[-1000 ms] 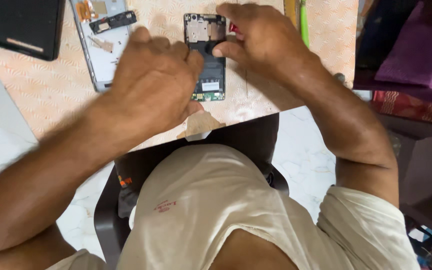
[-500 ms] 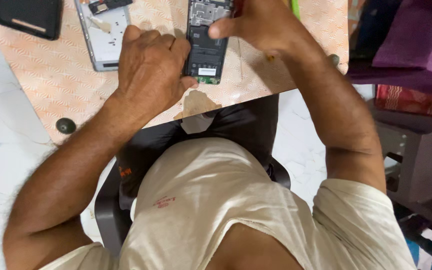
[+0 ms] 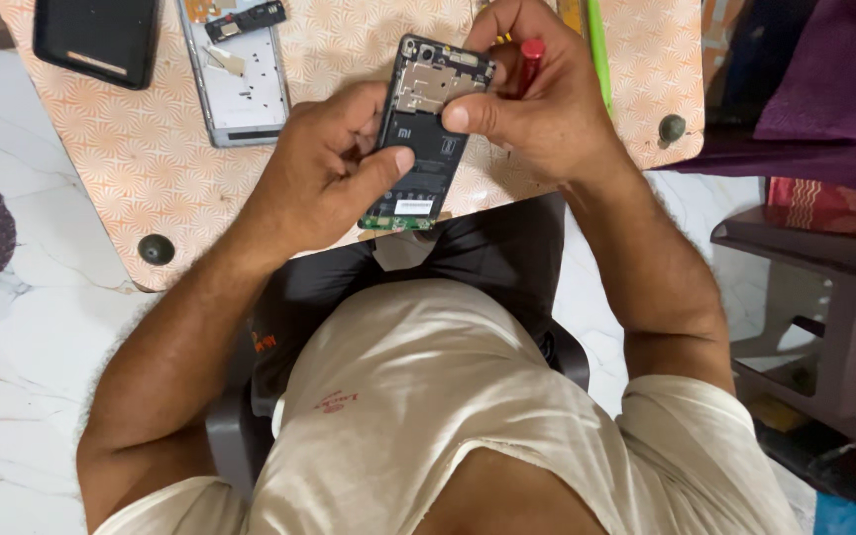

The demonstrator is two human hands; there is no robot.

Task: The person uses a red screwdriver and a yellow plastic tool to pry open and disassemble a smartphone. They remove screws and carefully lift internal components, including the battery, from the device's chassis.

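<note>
An opened smartphone (image 3: 426, 134) with its back cover off, showing a black battery and a metal shield, is lifted a little above the orange patterned table (image 3: 131, 159). My left hand (image 3: 324, 173) grips its lower left side, thumb across the battery. My right hand (image 3: 537, 94) pinches the phone's upper right edge with the thumb and also holds a red-handled tool (image 3: 530, 54) between the fingers.
A grey phone frame (image 3: 240, 74) with small parts lies at the table's top left, beside a black back cover (image 3: 96, 40). A green tool (image 3: 598, 45) lies at the top right. Dark plastic furniture (image 3: 824, 297) stands to the right on the marble floor.
The phone has been raised off the table and tilted toward me, both hands still on it. The view has shifted, so the table sits lower in the picture.
</note>
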